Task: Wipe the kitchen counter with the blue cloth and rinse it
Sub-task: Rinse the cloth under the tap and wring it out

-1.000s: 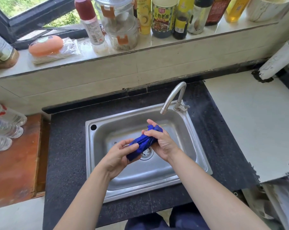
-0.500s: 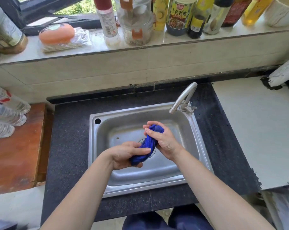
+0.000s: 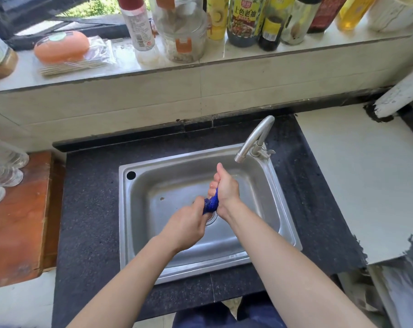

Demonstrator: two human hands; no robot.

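While left hand [image 3: 186,226] and right hand [image 3: 225,189] grip the blue cloth [image 3: 211,204] over the sink [image 3: 139,221], faucet [image 3: 255,136] arches nearby

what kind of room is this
Most likely a home kitchen: a steel sink with a tap is set into a dark counter, and sauce and oil bottles line the window ledge behind it.

My left hand [image 3: 186,226] and right hand [image 3: 225,188] grip the cloth [image 3: 211,204] between them, over the drain [image 3: 213,218] in the sink [image 3: 129,233]. The faucet [image 3: 255,138] stands at the sink's back right corner. The counter [image 3: 89,209] surrounds the sink. Plastic bottles [image 3: 4,172] lie on a wooden board [image 3: 16,228] to the left. Sauce bottles [image 3: 244,22] line the windowsill [image 3: 224,56] behind.
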